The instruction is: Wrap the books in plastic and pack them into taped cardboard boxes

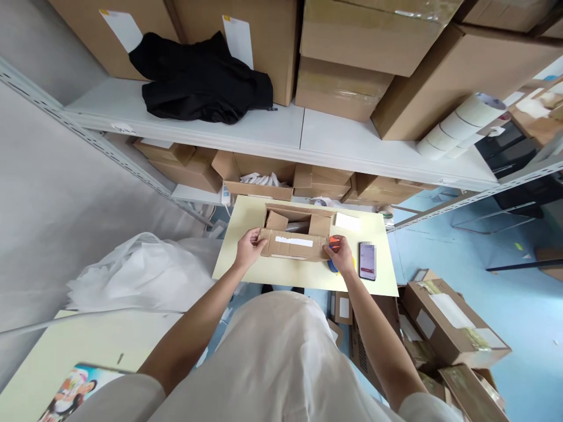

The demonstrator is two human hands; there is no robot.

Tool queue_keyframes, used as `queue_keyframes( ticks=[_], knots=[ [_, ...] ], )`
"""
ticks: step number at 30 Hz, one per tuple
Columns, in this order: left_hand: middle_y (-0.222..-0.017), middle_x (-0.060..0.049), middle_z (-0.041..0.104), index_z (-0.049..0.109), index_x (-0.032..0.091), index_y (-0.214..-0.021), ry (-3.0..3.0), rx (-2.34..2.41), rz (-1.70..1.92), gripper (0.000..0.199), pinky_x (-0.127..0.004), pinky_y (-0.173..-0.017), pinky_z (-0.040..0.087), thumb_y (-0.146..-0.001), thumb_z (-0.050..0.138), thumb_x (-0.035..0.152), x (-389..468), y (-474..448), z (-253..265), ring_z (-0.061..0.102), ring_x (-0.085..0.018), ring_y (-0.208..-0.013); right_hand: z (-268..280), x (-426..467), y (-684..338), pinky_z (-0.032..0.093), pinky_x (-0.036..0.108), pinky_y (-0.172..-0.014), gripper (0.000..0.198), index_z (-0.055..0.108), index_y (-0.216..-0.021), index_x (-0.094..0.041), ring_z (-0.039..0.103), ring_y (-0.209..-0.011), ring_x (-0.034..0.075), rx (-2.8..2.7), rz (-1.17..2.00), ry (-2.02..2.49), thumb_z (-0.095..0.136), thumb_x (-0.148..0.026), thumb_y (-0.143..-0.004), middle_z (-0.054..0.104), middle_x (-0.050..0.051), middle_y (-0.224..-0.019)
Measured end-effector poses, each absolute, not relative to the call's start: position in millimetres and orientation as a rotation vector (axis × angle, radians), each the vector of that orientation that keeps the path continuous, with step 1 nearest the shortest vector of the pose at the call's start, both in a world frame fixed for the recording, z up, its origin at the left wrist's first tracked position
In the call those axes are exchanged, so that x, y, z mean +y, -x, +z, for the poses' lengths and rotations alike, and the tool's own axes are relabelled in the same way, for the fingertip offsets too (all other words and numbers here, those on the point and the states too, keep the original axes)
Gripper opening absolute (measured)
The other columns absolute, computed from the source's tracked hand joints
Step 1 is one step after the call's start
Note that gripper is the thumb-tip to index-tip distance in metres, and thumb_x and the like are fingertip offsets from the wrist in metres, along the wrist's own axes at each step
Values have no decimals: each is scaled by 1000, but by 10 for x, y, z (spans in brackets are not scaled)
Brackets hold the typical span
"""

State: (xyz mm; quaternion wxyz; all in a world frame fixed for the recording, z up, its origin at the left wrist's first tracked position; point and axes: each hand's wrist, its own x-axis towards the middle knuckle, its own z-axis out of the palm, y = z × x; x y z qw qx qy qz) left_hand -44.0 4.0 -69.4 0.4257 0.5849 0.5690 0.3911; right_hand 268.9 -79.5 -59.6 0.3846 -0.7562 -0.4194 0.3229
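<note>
A small brown cardboard box (275,251) with a white label strip lies on the pale yellow table (246,214), its flaps up and its top open. Something greyish, too small to make out, shows inside. My left hand (250,247) grips the left end of the front flap between thumb and fingers. At the flap's right end, my right hand (341,255) pinches the corner. Just beside that hand is a blue, orange and yellow tape dispenser (333,266), partly covered by the fingers. A phone (367,261) lies to the right of it.
A white paper (347,221) lies behind the phone. Above, the shelf (281,126) holds a black garment (202,82), large cartons and tape rolls (461,124). Several cartons (453,322) are piled on the floor at right; white plastic wrap (145,272) sits at left.
</note>
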Motion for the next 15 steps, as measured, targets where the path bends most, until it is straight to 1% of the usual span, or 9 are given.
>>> queue_keyframes(
  ticks=[2, 3, 5, 6, 7, 8, 11, 13, 15],
  knots=[
    [-110, -12, 64, 58, 16, -113, -1459, 1498, 991, 48, -31, -72, 56, -69, 71, 31, 75, 432, -719, 66, -18, -82, -541, -702, -2758, 51, 49, -87, 85, 42, -135, -18, 66, -93, 26, -1107, 851, 1904, 73, -53, -63, 62, 16, -119],
    [-116, -13, 61, 58, 17, -114, -1454, 1527, 991, 50, -31, -71, 56, -68, 72, 31, 96, 435, -731, 66, -18, -83, -499, -630, -2807, 50, 49, -89, 95, 35, -140, -20, 63, -105, 28, -1108, 856, 1858, 75, -52, -61, 54, 19, -131],
    [-122, -15, 57, 58, 17, -116, -1439, 1539, 969, 53, -32, -73, 56, -68, 73, 32, 135, 436, -762, 66, -19, -88, -407, -439, -2902, 48, 48, -93, 108, 22, -147, -22, 49, -126, 32, -1108, 842, 1757, 77, -52, -59, 34, 21, -149],
    [-124, -15, 57, 57, 16, -117, -1427, 1522, 951, 53, -33, -78, 56, -69, 73, 32, 149, 430, -783, 66, -20, -93, -364, -331, -2935, 46, 48, -96, 109, 19, -149, -23, 41, -133, 33, -1119, 835, 1720, 76, -53, -60, 26, 20, -154],
    [-124, -14, 58, 56, 16, -120, -1407, 1501, 937, 54, -35, -84, 55, -70, 72, 31, 157, 419, -808, 64, -22, -100, -330, -228, -2952, 44, 49, -98, 107, 19, -149, -24, 36, -137, 33, -1146, 839, 1691, 75, -53, -63, 23, 18, -156],
    [-126, -14, 58, 54, 16, -124, -1381, 1480, 922, 57, -37, -91, 52, -72, 71, 31, 160, 402, -837, 62, -24, -108, -307, -138, -2953, 43, 49, -100, 102, 20, -149, -24, 34, -139, 33, -1189, 855, 1665, 72, -54, -66, 23, 16, -156],
    [-136, -14, 53, 43, 18, -137, -1316, 1429, 860, 65, -40, -107, 40, -78, 66, 33, 135, 337, -927, 50, -26, -128, -325, -13, -2875, 41, 50, -102, 78, 33, -144, -23, 38, -136, 30, -1325, 862, 1614, 58, -57, -79, 35, 14, -151],
    [-143, -15, 47, 32, 16, -144, -1326, 1378, 814, 70, -40, -113, 33, -83, 61, 37, 109, 296, -976, 43, -26, -134, -392, -68, -2794, 39, 51, -105, 60, 47, -135, -21, 43, -133, 29, -1437, 787, 1618, 48, -56, -86, 45, 15, -145],
    [-146, -17, 43, 20, 14, -149, -1334, 1344, 792, 76, -40, -114, 30, -86, 57, 38, 93, 268, -1004, 41, -26, -136, -468, -192, -2725, 33, 52, -110, 50, 56, -126, -20, 42, -134, 29, -1592, 690, 1638, 40, -52, -91, 47, 16, -143]
  ],
)
